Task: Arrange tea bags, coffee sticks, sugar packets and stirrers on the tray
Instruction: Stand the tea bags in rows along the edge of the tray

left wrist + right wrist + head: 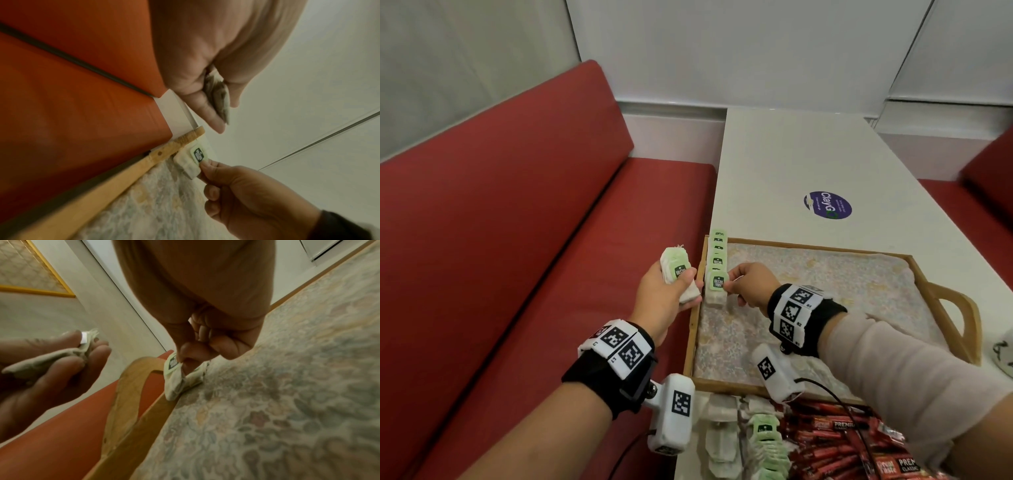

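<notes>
A wooden tray (945, 301) lined with a flowered cloth lies on the white table. A row of tea bags (718, 253) with green tags stands along the tray's left edge. My right hand (746, 286) pinches the nearest tea bag (717, 286) of that row by its tag, against the tray's left rim (131, 423); the same tea bag (191, 160) shows in the left wrist view. My left hand (667, 291) hovers just left of the tray, over the bench, and grips a stack of tea bags (676, 274).
Loose tea bags (743, 442) and red coffee sticks (835, 442) lie in a pile on the table in front of the tray. A red bench (517, 257) runs along the table's left side. A purple sticker (828, 205) marks the table beyond the tray.
</notes>
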